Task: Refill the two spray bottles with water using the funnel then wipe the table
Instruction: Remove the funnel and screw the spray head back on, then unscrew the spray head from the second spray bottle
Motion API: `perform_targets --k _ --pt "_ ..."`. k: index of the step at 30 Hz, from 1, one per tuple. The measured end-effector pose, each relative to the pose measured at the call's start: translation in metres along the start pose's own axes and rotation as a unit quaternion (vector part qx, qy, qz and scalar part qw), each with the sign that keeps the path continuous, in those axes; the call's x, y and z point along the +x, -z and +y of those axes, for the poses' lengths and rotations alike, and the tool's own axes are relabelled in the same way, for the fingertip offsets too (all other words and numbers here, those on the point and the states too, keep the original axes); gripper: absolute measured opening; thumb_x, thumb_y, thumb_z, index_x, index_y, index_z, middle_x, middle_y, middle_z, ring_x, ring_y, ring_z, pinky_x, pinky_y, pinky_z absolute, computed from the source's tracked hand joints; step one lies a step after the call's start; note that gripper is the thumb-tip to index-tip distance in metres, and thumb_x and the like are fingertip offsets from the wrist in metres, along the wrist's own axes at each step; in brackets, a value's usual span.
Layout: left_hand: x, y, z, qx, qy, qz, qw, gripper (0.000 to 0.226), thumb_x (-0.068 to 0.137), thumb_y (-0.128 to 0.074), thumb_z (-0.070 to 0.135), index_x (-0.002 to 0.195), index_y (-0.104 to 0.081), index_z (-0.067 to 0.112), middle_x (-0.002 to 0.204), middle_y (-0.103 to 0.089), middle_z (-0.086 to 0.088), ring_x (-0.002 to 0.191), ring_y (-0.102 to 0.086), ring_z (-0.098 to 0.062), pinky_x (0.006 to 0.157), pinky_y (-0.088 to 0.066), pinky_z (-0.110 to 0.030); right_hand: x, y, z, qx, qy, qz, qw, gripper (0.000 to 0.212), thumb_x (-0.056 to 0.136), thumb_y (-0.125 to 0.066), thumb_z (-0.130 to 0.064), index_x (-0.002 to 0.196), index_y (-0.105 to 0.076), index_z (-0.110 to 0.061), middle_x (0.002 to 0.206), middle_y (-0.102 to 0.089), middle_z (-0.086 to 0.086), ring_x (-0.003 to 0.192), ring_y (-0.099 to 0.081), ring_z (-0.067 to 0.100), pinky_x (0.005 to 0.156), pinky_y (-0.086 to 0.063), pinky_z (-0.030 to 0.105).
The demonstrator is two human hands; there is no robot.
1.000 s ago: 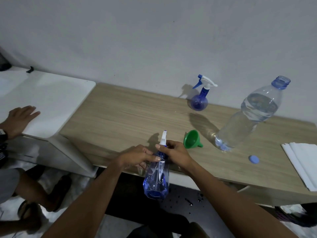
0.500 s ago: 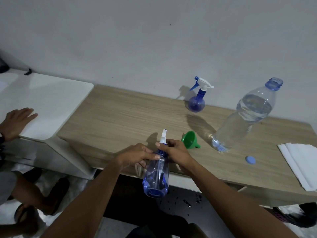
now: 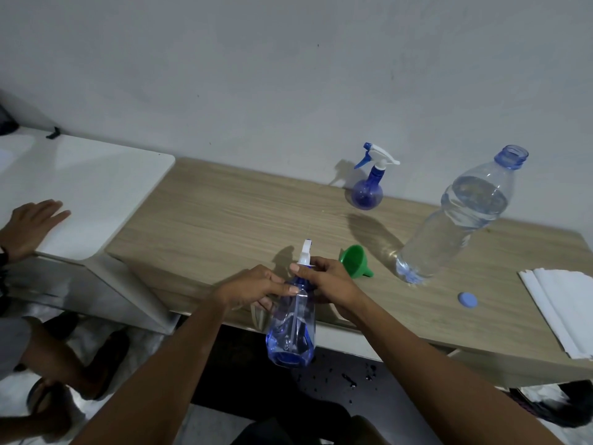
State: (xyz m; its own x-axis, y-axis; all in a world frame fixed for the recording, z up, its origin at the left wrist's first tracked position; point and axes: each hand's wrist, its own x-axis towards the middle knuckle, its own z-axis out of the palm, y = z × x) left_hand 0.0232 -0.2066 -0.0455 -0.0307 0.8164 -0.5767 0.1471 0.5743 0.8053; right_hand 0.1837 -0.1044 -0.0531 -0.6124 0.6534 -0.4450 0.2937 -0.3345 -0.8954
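I hold a clear blue spray bottle point(image 3: 290, 332) in front of the wooden table's point(image 3: 224, 220) near edge. My left hand point(image 3: 253, 289) grips its neck, and my right hand point(image 3: 324, 277) grips the white spray head point(image 3: 305, 253) on top. A green funnel point(image 3: 354, 260) lies on its side just right of my right hand. The second blue spray bottle point(image 3: 367, 184) stands at the back by the wall. A large clear water bottle point(image 3: 455, 216), uncapped and mostly full, stands to the right.
The bottle's blue cap point(image 3: 467, 299) lies on the table near the front. Folded white cloths point(image 3: 564, 306) sit at the right edge. A white cabinet point(image 3: 86, 187) adjoins the table on the left, with another person's hand point(image 3: 29, 226) resting on it. Water drops dot the dark floor.
Both hands keep their hold on the spray bottle with only slight shifts. The view has drifted a little; nothing on the table has moved.
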Motion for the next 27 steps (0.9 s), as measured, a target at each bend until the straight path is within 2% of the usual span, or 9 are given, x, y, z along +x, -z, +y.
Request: perform_targets --k 5,8,12,16,19,20,22,24,27 --pt "-0.002 -0.001 0.004 0.001 -0.003 -0.002 1.000 0.034 0.087 -0.071 0.035 0.105 -0.075 0.007 0.092 -0.078 -0.006 0.068 -0.073 -0.014 0.067 -0.051 -0.022 0.001 0.001 0.000 0.001 0.001 0.004 1.000 0.033 0.083 -0.083 -0.029 0.105 -0.073 -0.006 0.080 -0.073 0.001 0.062 -0.067 0.011 0.052 -0.051 0.022" --pt "-0.001 0.000 0.005 -0.003 0.000 -0.001 1.000 0.034 0.086 -0.071 0.034 0.105 -0.075 0.006 0.093 -0.078 -0.007 0.067 -0.073 -0.014 0.065 -0.053 -0.020 0.002 0.002 0.000 -0.010 -0.004 -0.005 1.000 0.036 0.083 -0.083 -0.032 0.110 -0.072 -0.011 0.083 -0.074 -0.003 0.063 -0.069 0.009 0.052 -0.051 0.022" --pt "0.004 0.004 0.004 0.025 -0.023 0.024 0.999 0.027 0.080 -0.078 0.041 0.095 -0.080 0.018 0.090 -0.078 -0.003 0.085 -0.074 -0.020 0.084 -0.057 -0.037 0.006 0.005 -0.001 0.016 0.009 0.012 1.000 0.044 0.077 -0.088 -0.028 0.113 -0.069 -0.012 0.090 -0.075 0.000 0.069 -0.069 0.012 0.059 -0.055 0.028" --pt "0.013 0.003 0.028 0.005 -0.103 0.124 0.987 0.030 0.071 -0.085 0.042 0.089 -0.081 0.018 0.089 -0.077 -0.013 0.084 -0.072 -0.017 0.080 -0.056 -0.038 0.019 0.012 -0.029 0.043 0.068 0.076 0.994 0.029 0.074 -0.090 -0.012 0.083 -0.062 -0.013 0.069 -0.066 0.002 0.061 -0.068 0.014 0.055 -0.052 0.027" --pt "0.028 0.009 0.053 -0.023 -0.174 0.173 0.969 0.036 0.064 -0.088 0.043 0.095 -0.080 0.025 0.090 -0.079 -0.001 0.093 -0.073 -0.013 0.094 -0.056 -0.039 0.037 0.028 -0.063 0.021 0.161 0.094 0.982 0.026 0.072 -0.090 -0.017 0.081 -0.069 -0.004 0.072 -0.061 0.013 0.072 -0.063 0.023 0.071 -0.055 0.042" --pt "0.035 0.012 0.061 -0.028 -0.193 0.179 0.964 0.036 0.065 -0.088 0.040 0.098 -0.079 0.029 0.093 -0.079 0.002 0.096 -0.073 -0.013 0.096 -0.055 -0.038 0.041 0.034 -0.076 0.011 0.189 0.088 0.978 0.025 0.075 -0.088 -0.017 0.084 -0.071 -0.001 0.075 -0.062 0.015 0.074 -0.062 0.023 0.073 -0.055 0.042" --pt "0.051 0.020 0.078 -0.030 -0.217 0.177 0.960 0.042 0.065 -0.089 0.034 0.105 -0.076 0.033 0.103 -0.077 0.005 0.101 -0.071 -0.012 0.096 -0.055 -0.035 0.048 0.046 -0.101 -0.010 0.218 0.078 0.973 0.012 0.085 -0.080 -0.012 0.090 -0.075 -0.002 0.079 -0.071 0.015 0.077 -0.066 0.019 0.078 -0.057 0.040" --pt "0.067 0.028 0.095 -0.020 -0.227 0.167 0.959 0.054 0.068 -0.089 0.027 0.118 -0.070 0.028 0.113 -0.073 0.006 0.106 -0.069 -0.015 0.095 -0.056 -0.034 0.055 0.056 -0.122 -0.033 0.238 0.085 0.967 0.015 0.091 -0.075 -0.011 0.101 -0.075 0.000 0.095 -0.077 0.018 0.086 -0.071 0.020 0.089 -0.058 0.043" --pt "0.097 0.035 0.120 0.010 -0.246 0.211 0.946 0.053 0.061 -0.086 0.035 0.111 -0.070 0.025 0.106 -0.073 0.007 0.099 -0.070 -0.017 0.090 -0.058 -0.044 0.073 0.068 -0.140 -0.055 0.257 0.115 0.958 0.021 0.094 -0.070 -0.011 0.111 -0.073 0.001 0.104 -0.077 0.017 0.102 -0.073 0.031 0.097 -0.058 0.046"
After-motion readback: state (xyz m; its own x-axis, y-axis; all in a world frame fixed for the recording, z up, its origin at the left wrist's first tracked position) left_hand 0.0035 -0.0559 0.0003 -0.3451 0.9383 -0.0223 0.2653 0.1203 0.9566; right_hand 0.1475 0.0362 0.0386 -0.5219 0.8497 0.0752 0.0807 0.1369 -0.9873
